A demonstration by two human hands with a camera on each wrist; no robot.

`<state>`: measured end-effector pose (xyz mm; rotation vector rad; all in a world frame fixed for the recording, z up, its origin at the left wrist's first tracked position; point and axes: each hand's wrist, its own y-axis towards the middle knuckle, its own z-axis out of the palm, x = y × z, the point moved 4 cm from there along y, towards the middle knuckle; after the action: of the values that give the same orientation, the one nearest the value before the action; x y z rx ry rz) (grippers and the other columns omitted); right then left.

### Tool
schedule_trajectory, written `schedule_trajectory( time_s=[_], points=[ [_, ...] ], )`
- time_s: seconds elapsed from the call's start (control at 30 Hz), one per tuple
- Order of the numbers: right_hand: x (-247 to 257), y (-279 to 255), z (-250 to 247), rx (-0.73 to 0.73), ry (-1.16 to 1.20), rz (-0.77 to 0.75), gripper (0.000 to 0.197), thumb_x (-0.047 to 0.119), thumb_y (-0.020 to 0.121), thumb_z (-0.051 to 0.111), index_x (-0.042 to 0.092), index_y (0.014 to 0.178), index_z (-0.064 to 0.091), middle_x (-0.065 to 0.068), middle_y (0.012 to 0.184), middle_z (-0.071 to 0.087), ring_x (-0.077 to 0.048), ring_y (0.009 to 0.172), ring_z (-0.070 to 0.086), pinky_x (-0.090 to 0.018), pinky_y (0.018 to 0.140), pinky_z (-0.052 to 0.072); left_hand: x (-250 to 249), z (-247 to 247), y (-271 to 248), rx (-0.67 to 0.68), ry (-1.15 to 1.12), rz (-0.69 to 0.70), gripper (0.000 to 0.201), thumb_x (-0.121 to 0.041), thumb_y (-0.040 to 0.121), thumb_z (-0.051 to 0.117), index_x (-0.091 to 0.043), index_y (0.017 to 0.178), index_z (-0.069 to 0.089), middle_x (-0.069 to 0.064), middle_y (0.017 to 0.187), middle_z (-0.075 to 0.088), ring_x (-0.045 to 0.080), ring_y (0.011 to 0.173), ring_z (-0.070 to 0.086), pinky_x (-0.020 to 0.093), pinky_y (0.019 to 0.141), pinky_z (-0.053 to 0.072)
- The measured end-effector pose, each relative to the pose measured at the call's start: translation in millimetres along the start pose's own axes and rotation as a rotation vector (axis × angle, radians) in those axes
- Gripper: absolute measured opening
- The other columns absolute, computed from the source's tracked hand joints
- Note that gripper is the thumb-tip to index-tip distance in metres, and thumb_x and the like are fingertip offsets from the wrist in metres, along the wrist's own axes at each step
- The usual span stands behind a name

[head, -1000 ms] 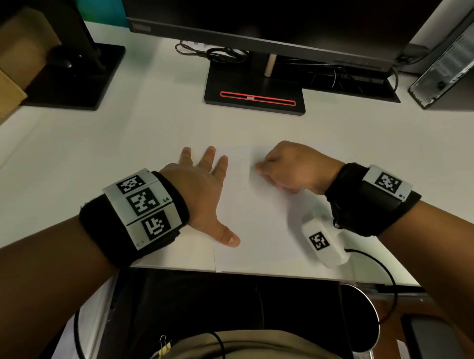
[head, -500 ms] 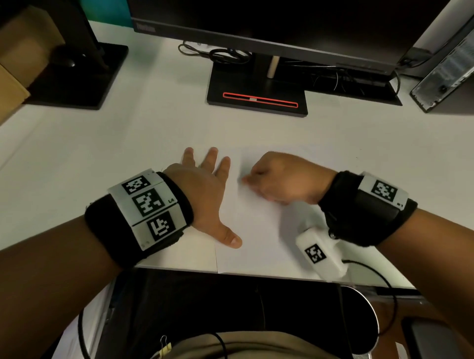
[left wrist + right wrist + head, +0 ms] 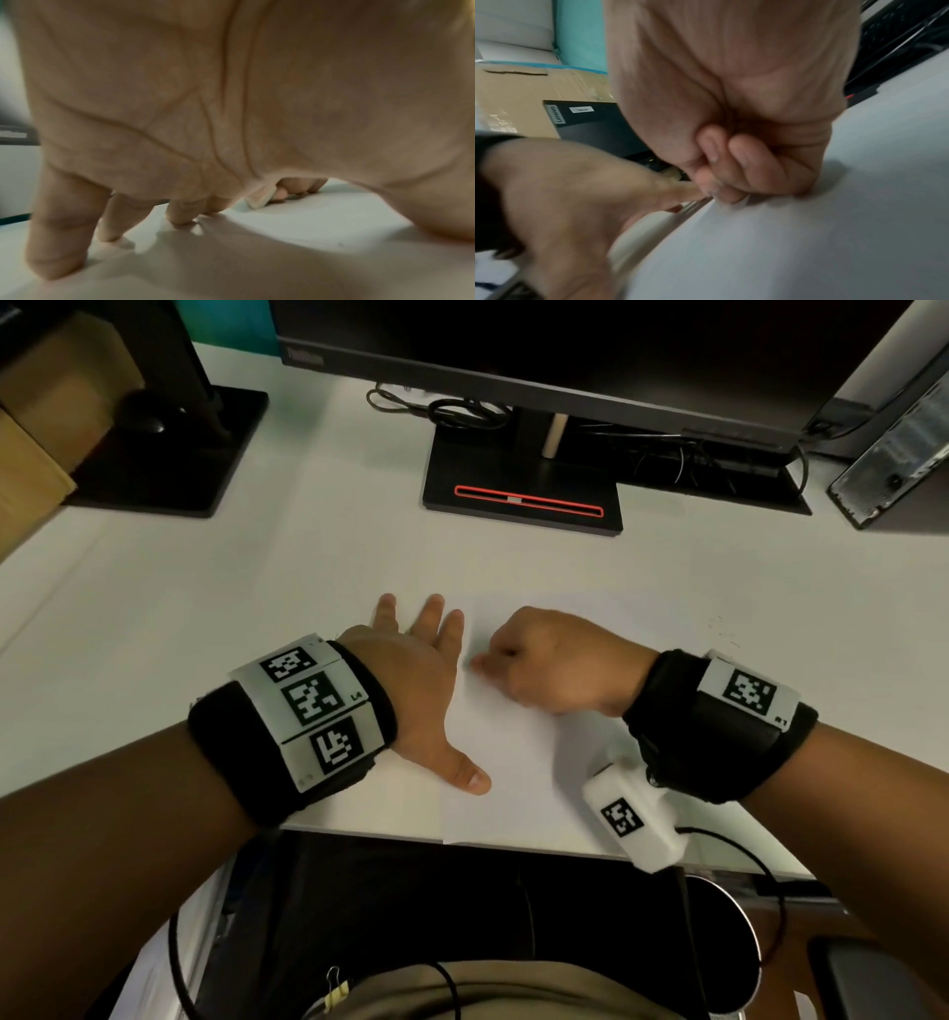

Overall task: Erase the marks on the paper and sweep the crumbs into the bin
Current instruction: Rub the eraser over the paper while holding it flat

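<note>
A white sheet of paper [image 3: 518, 762] lies on the white desk [image 3: 257, 608] near its front edge. My left hand [image 3: 436, 695] lies flat on the sheet's left edge with its fingers spread, and its fingertips [image 3: 180, 219] press down. My right hand [image 3: 493, 662] is curled into a fist on the paper, just right of the left fingers. It pinches a small white eraser [image 3: 259, 195] against the sheet. A few faint specks [image 3: 719, 629] lie past the paper's far right corner. A round metal bin [image 3: 734, 947] stands below the desk's front edge at the right.
A black monitor stand with a red stripe [image 3: 524, 500] sits behind the paper, with cables [image 3: 462, 410] around it. A second black stand [image 3: 169, 454] and a cardboard box [image 3: 31, 469] are at the far left. A computer case [image 3: 893, 454] is at the far right.
My right hand has slid left across the paper with the eraser, closer to my left fingers. The left hand has stayed flat in place.
</note>
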<state>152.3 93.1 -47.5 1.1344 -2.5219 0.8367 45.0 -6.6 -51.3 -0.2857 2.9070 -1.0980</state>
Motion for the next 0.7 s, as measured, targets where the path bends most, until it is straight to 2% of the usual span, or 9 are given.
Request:
schedule_trajectory(
  time_s=[0.07,0.17,0.33,0.47,0.6,0.7],
  points=[
    [-2.1,2.1,-1.0,0.017,0.042,0.011,0.047,0.038,0.102,0.050,0.009,0.066,0.056,-0.007,0.057,0.053,-0.019,0.046,0.046,-0.023,0.047,0.040,0.7,0.2,-0.5,-0.002,-0.003,-0.001,0.156,-0.097,0.050,0.057,-0.016,0.152,-0.029,0.004,0.161,-0.033,0.043,0.149,-0.017,0.055,0.117,0.023],
    [-9.3,8.0,-13.8,-0.062,0.046,0.057,0.047,0.035,0.103,0.050,0.010,0.063,0.055,-0.005,0.055,0.053,-0.017,0.042,0.046,-0.018,0.044,0.038,0.5,0.1,-2.1,0.003,-0.005,-0.006,0.158,-0.098,0.050,0.056,-0.013,0.152,-0.030,0.003,0.161,-0.033,0.042,0.149,-0.017,0.055,0.117,0.025],
    [3.3,4.6,1.7,0.044,0.051,-0.012,0.048,0.038,0.103,0.049,0.010,0.065,0.055,-0.007,0.057,0.053,-0.019,0.047,0.047,-0.022,0.046,0.040,0.2,-0.6,-2.0,0.001,0.004,-0.007,0.156,-0.098,0.051,0.055,-0.013,0.153,-0.028,0.002,0.161,-0.032,0.041,0.150,-0.016,0.053,0.116,0.026],
    [-2.4,11.9,-11.1,-0.044,0.057,0.027,0.049,0.036,0.102,0.050,0.011,0.060,0.052,-0.006,0.055,0.051,-0.019,0.045,0.046,-0.022,0.047,0.039,0.3,-0.1,-2.3,0.004,0.005,-0.011,0.157,-0.099,0.050,0.055,-0.014,0.152,-0.028,0.002,0.161,-0.033,0.041,0.150,-0.017,0.054,0.116,0.027],
    [4.9,11.4,0.9,0.048,0.063,-0.001,0.045,0.037,0.103,0.049,0.009,0.068,0.056,-0.010,0.060,0.053,-0.021,0.049,0.047,-0.023,0.046,0.040,0.4,-1.2,-2.8,-0.007,0.008,-0.014,0.155,-0.098,0.051,0.055,-0.015,0.154,-0.026,0.001,0.162,-0.031,0.040,0.150,-0.016,0.052,0.116,0.027],
    [-1.4,16.8,-13.0,-0.041,0.080,0.038,0.049,0.036,0.102,0.051,0.010,0.061,0.052,-0.007,0.055,0.050,-0.019,0.044,0.045,-0.021,0.045,0.039,0.7,-0.9,-3.4,-0.002,0.008,-0.013,0.156,-0.099,0.050,0.054,-0.015,0.153,-0.028,0.001,0.161,-0.032,0.040,0.150,-0.016,0.052,0.116,0.027]
  ],
)
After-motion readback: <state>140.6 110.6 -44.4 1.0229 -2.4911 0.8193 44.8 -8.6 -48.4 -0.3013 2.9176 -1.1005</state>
